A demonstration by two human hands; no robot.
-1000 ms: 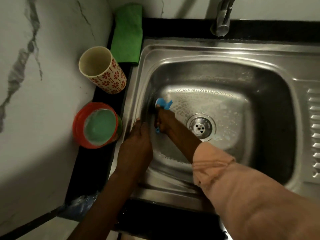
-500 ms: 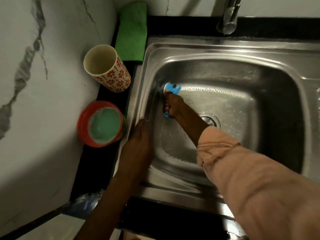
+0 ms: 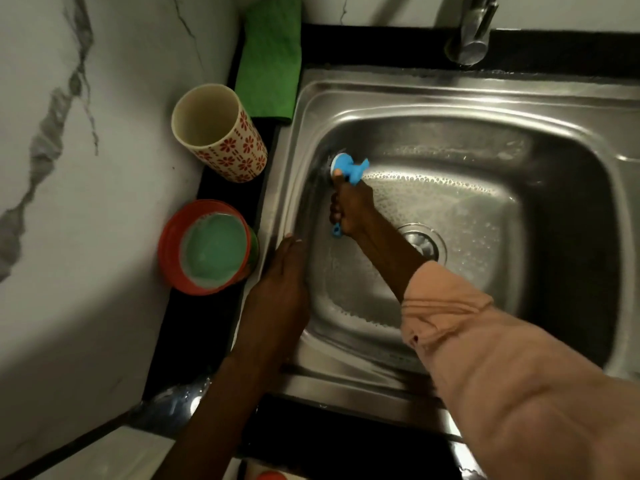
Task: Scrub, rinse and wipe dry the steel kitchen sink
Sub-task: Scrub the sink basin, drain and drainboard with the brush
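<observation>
- Right hand grip: fingers wrapped round the handle of the blue scrub brush, brush head pressed on the far-left inner wall of the steel sink.
- Left hand grip: holding nothing, fingers straight, flat on the sink's left rim.
- Suds on the basin floor around the drain.
- Tap above the back rim.
- Table left of the sink: green cloth, patterned cup, orange tub.
</observation>
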